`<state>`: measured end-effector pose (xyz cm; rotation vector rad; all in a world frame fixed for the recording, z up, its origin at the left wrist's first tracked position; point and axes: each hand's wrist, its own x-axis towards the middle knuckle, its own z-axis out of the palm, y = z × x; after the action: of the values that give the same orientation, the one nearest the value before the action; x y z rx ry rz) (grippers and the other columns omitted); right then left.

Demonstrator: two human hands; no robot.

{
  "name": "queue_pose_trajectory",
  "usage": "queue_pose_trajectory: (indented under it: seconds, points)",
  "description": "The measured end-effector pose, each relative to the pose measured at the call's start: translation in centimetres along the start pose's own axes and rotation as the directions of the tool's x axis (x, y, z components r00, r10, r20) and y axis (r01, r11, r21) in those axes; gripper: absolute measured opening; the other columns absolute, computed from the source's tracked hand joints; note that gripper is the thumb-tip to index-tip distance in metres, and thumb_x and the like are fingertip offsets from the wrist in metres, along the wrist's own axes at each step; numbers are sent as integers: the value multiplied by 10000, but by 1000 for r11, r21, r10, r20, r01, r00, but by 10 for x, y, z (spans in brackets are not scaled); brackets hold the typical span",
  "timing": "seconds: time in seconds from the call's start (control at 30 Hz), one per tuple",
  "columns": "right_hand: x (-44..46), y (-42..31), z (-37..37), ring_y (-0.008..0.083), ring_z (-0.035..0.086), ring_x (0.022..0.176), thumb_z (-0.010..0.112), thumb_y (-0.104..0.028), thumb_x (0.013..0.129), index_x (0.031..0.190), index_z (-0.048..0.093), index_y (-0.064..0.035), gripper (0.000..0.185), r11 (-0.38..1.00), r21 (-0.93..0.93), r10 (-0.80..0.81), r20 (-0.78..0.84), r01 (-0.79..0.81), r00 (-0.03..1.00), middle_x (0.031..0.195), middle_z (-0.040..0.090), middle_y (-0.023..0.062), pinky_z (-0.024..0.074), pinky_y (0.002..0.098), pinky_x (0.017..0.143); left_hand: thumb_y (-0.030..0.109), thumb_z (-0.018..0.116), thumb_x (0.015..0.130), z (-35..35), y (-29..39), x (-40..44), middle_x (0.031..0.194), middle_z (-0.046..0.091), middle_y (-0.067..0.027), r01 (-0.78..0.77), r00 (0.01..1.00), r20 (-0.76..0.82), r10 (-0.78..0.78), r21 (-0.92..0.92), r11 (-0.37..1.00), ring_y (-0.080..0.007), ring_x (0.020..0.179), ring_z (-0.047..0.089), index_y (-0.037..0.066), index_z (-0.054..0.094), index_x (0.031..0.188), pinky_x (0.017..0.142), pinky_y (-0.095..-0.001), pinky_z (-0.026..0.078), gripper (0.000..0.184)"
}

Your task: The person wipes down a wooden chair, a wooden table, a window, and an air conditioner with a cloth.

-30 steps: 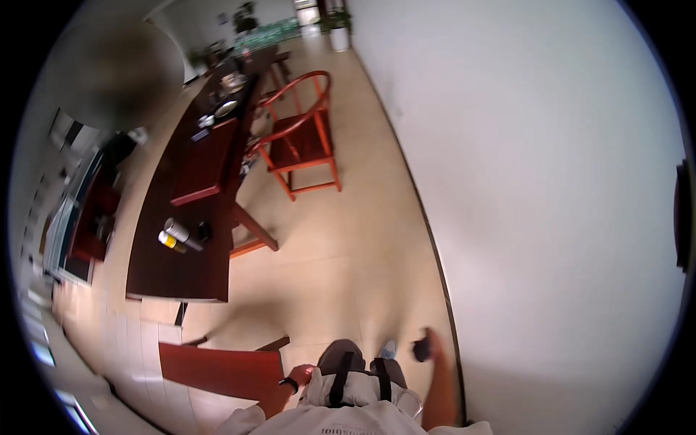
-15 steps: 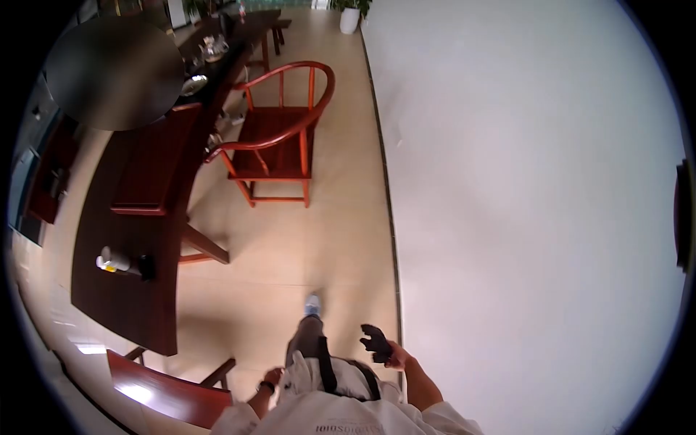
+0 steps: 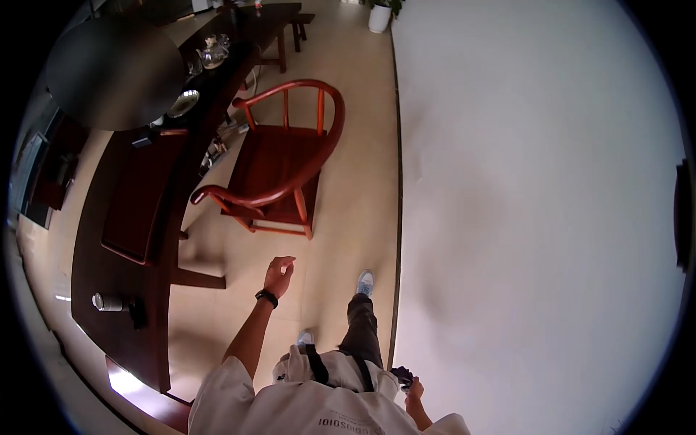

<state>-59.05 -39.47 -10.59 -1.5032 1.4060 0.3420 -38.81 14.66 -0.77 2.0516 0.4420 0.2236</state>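
My left hand, with a dark band at its wrist, reaches forward over the floor with fingers loosely curled and nothing visible in them. Nearest to it is a red-brown wooden armchair with a curved back rail; the hand is apart from it. Low at my right side, my right hand grips a black, lumpy bundle with lobed edges, which looks like soft fabric; its exact kind is unclear. Part of that bundle is hidden by the hand and my shirt.
A long dark wooden table runs along the left, with a silver-topped cylinder, a reddish board, and a glass teapot farther off. A white wall bounds the right. A potted plant stands ahead.
My left hand has swung forward and up from beside my body. My right hand has dropped back toward my side with the black bundle. The armchair looks closer, and my feet have stepped.
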Motion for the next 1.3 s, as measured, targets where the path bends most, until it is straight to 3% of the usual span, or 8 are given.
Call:
queue_pose_trajectory:
  seconds: [0.13, 0.37, 0.57, 0.77, 0.87, 0.93, 1.13, 1.3]
  points:
    - [67, -121, 85, 250, 600, 759, 674, -304, 726, 931, 574, 37, 410, 838, -340, -435, 55, 427, 899, 877, 631, 156, 494, 377, 692, 81, 618, 800, 21, 45, 68, 1081, 583, -104, -98, 975, -185, 124, 145, 985, -272, 1032, 530, 92, 598, 1063, 892, -387, 439, 263]
    - [39, -429, 275, 249, 585, 783, 628, -167, 758, 972, 512, 28, 312, 451, -95, -799, 399, 887, 449, 869, 607, 158, 483, 369, 715, 104, 672, 748, 21, 89, 153, 1183, 544, -141, -70, 916, -353, 190, 326, 943, -335, 1126, 478, 79, 564, 1138, 962, -423, 390, 405]
    - [-94, -605, 393, 289, 584, 747, 641, -179, 759, 980, 511, 3, 315, 237, 185, -862, 492, 954, 119, 819, 591, 162, 465, 377, 720, 311, 565, 854, 38, 79, 208, 1271, 510, -106, 182, 891, -452, 40, 437, 881, -288, 1198, 443, 112, 552, 1184, 1021, -474, 297, 385]
    - [-201, -654, 523, 170, 588, 869, 640, -211, 864, 1017, 578, -19, 254, 346, 450, -711, 698, 823, -83, 995, 588, 86, 474, 251, 715, 229, 507, 844, 63, 60, 235, 829, 567, -70, 327, 784, -617, 72, 509, 796, -266, 888, 514, 102, 609, 844, 911, -453, 306, 163]
    - [-211, -650, 595, 256, 536, 956, 650, -218, 844, 846, 633, -33, 186, 162, 441, -563, 776, 883, -284, 1014, 555, 154, 453, 348, 795, 223, 532, 807, 58, 73, 232, 806, 564, -59, 313, 785, -616, 72, 494, 811, -254, 859, 516, 119, 626, 852, 881, -439, 314, 146]
    - [-207, -652, 634, 310, 488, 975, 675, -221, 816, 811, 628, -55, 172, -310, 275, -607, 680, 910, -412, 950, 543, 126, 404, 418, 872, 223, 551, 776, 54, 84, 236, 791, 561, -53, 312, 778, -627, 43, 445, 839, -250, 844, 517, 131, 639, 831, 881, -440, 315, 139]
    - [-206, -677, 706, 370, 452, 1001, 775, -142, 688, 1196, 325, -23, 688, -321, 63, -634, 727, 945, -264, 1146, 403, 215, 387, 458, 914, 208, 543, 695, 58, 85, 240, 706, 581, -40, 393, 693, -716, -81, 282, 875, -232, 766, 545, 128, 607, 685, 894, -446, 332, 103]
    - [-223, -721, 776, 392, 465, 1187, 734, -200, 710, 1417, 106, 15, 970, -95, -227, -392, 903, 969, 173, 1321, 397, 287, 412, 451, 967, 185, 566, 672, 54, 94, 247, 656, 597, -41, 504, 627, -754, -196, 200, 840, -218, 710, 548, 119, 605, 628, 880, -415, 349, 88]
